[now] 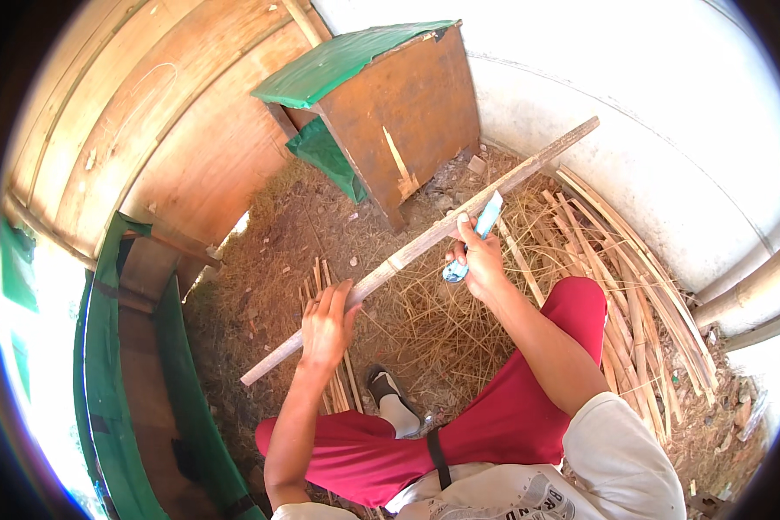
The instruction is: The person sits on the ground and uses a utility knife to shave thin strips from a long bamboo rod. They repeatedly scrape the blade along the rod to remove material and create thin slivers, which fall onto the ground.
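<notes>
A long pale split bamboo strip runs diagonally in front of me, from low at the left to high at the right; a node ring shows near its middle. My left hand is closed around its lower part. In my right hand, fingers wrapped, is a light blue utility knife. Its upper end points up beside the bamboo, and the right thumb lies at or against the strip's edge. Whether the blade is out, I cannot tell. Both hands are above the ground, over my crossed legs.
Several split bamboo strips lie piled at the right, with thin shavings on the dirt floor. More thin strips lie under my left hand. A brown wooden box with a green cover stands ahead by a white wall; a green-lined frame stands left.
</notes>
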`<state>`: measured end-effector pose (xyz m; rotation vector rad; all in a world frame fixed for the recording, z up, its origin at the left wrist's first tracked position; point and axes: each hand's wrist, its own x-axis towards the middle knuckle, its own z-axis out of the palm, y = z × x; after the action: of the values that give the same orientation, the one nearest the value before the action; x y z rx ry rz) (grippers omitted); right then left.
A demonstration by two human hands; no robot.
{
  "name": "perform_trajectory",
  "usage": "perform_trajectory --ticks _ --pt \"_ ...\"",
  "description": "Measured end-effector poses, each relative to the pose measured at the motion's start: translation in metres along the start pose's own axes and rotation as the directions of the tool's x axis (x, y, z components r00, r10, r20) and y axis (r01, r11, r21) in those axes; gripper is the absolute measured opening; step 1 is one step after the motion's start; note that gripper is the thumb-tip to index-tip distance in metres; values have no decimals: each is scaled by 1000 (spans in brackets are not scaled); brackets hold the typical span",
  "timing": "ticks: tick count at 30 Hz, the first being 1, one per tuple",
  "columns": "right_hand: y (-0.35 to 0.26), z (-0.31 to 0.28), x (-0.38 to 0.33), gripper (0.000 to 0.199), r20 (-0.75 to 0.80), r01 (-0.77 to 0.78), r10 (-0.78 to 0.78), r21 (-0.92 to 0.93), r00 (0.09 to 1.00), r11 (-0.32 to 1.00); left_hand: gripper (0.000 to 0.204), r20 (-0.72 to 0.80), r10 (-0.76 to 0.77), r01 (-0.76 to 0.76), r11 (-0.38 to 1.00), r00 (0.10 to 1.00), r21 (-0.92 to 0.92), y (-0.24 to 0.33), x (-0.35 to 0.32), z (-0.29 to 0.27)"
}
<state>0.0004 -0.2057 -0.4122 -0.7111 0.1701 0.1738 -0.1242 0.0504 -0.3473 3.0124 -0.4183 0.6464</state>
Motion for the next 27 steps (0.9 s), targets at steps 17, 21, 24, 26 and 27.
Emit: perform_trajectory --ticks 17,21,24,26,27 --pt "-24 12 -15 48 172 -6 123 -559 977 829 24 356 -263 332 932 897 -148 3 -12 -41" --pt "-20 8 -16 49 206 227 -96 -901 974 370 35 688 -289 601 754 665 -264 15 -16 -62" --pt "-12 11 -22 35 239 237 5 -964 971 117 38 792 -227 761 512 567 -398 22 -40 -52" --pt "3 2 -26 25 363 361 -18 -930 932 -63 38 799 -225 767 508 557 -391 35 -48 -45" --pt "11 0 -30 24 434 432 10 -893 901 -127 38 803 -230 773 505 550 -385 40 -55 -42"
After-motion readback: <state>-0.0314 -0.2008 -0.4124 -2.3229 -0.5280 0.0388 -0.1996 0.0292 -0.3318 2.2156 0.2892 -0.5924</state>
